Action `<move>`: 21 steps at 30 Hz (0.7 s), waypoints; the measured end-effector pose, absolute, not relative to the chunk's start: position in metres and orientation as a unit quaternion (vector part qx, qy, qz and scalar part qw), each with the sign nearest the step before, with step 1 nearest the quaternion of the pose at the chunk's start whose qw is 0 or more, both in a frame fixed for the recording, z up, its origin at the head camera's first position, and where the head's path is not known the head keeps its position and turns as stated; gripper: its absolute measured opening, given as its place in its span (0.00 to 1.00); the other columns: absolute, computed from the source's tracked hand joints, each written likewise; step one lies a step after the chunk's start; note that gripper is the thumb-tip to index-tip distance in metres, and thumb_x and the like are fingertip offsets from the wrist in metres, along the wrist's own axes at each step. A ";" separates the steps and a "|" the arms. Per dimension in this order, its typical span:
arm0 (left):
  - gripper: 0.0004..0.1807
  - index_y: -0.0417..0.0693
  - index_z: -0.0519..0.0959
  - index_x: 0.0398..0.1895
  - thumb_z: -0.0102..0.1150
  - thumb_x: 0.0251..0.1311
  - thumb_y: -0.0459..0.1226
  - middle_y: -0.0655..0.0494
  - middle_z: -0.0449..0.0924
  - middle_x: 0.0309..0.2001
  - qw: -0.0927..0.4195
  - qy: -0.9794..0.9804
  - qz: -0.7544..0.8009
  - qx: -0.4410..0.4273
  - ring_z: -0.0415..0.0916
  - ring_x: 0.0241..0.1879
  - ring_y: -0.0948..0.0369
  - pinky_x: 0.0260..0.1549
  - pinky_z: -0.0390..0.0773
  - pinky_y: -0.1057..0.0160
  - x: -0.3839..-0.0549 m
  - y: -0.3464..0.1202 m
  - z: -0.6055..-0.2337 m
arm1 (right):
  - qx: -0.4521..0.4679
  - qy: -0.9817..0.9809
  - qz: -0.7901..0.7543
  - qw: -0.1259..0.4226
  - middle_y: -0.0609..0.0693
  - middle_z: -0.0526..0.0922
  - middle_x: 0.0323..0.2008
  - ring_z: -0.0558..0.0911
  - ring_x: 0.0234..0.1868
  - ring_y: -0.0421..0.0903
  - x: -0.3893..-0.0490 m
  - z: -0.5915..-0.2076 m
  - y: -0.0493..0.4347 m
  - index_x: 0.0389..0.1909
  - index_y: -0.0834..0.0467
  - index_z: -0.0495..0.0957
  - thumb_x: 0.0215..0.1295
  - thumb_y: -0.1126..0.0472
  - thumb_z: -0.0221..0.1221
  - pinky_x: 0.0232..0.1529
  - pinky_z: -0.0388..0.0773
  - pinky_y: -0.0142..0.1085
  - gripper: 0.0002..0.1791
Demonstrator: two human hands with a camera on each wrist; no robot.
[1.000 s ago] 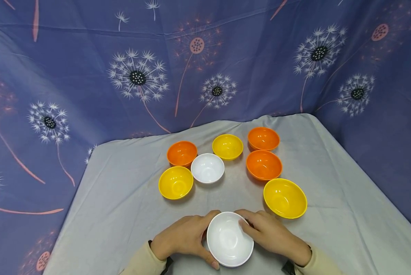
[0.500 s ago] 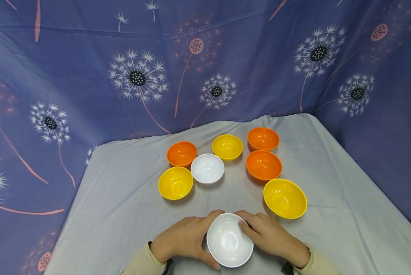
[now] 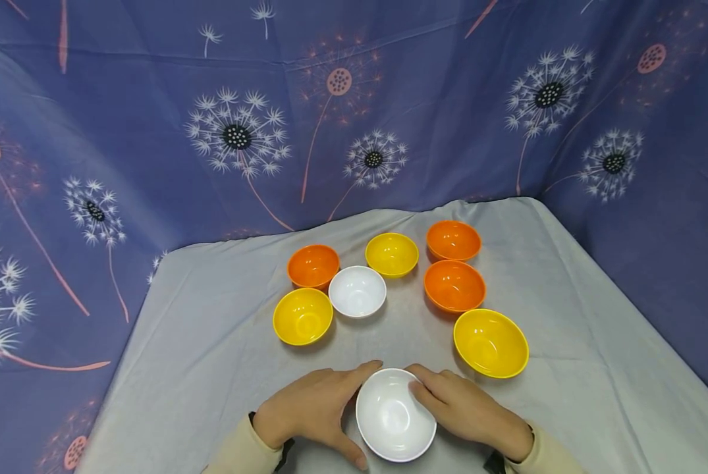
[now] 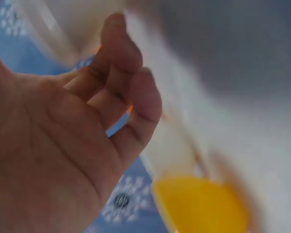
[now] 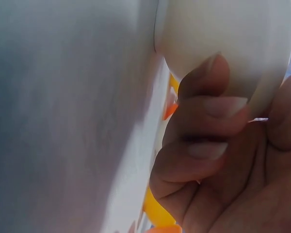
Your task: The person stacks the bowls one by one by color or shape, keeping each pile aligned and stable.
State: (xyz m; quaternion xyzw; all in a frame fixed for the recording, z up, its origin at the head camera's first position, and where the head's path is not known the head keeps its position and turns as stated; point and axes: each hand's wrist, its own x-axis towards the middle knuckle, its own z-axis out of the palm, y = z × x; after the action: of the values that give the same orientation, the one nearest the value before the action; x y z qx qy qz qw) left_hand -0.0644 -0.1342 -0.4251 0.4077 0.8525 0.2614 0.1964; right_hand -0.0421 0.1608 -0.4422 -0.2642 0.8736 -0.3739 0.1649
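A white bowl (image 3: 396,418) stands upright near the front of the table. My right hand (image 3: 469,408) pinches its right rim, the thumb inside and the fingers curled against the outer wall, as the right wrist view shows on the bowl's side (image 5: 223,34). To the left of the bowl is my left hand (image 3: 315,408), its thumb and fingers spread and holding nothing. In the left wrist view this hand (image 4: 82,126) has loosely bent fingers, and the white bowl (image 4: 68,29) appears blurred at the top left.
Farther back on the grey cloth (image 3: 211,342), another white bowl (image 3: 357,291) sits near an orange bowl (image 3: 313,266) and yellow bowls (image 3: 303,317) (image 3: 392,255). On the right, two orange bowls (image 3: 454,240) (image 3: 455,286) and a yellow bowl (image 3: 491,343) form a line. A patterned curtain (image 3: 354,105) hangs behind.
My left hand has shifted slightly left, its thumb coming away from the white bowl's rim. My right hand keeps its grip, and the bowls stay where they were.
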 end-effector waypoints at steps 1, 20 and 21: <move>0.63 0.53 0.63 0.81 0.82 0.44 0.67 0.68 0.82 0.56 0.194 0.859 0.253 0.400 0.79 0.47 0.72 0.50 0.79 0.67 -0.067 -0.137 -0.420 | -0.265 0.874 -0.374 0.164 0.33 0.87 0.43 0.83 0.42 0.31 -0.042 -0.442 0.161 0.63 0.48 0.79 0.88 0.49 0.47 0.46 0.84 0.40 0.17; 0.24 0.39 0.79 0.65 0.60 0.77 0.46 0.41 0.84 0.59 0.012 0.953 0.181 0.244 0.81 0.57 0.43 0.60 0.77 0.42 -0.143 -0.139 -0.381 | -0.265 0.880 -0.355 0.171 0.34 0.87 0.44 0.82 0.42 0.32 -0.046 -0.444 0.161 0.64 0.51 0.80 0.87 0.48 0.49 0.46 0.84 0.41 0.19; 0.24 0.39 0.79 0.66 0.59 0.77 0.46 0.40 0.84 0.59 0.016 0.959 0.160 0.235 0.80 0.57 0.42 0.60 0.76 0.41 -0.146 -0.137 -0.383 | -0.270 0.880 -0.355 0.166 0.34 0.87 0.43 0.82 0.41 0.32 -0.046 -0.444 0.161 0.64 0.51 0.80 0.87 0.48 0.49 0.45 0.84 0.40 0.18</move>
State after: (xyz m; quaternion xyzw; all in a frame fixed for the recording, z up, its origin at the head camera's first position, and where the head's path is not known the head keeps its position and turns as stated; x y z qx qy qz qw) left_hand -0.1463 -0.1368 -0.3826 0.2346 0.9587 0.1599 0.0157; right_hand -0.0456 0.1611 -0.4440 -0.2699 0.8795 -0.3552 0.1658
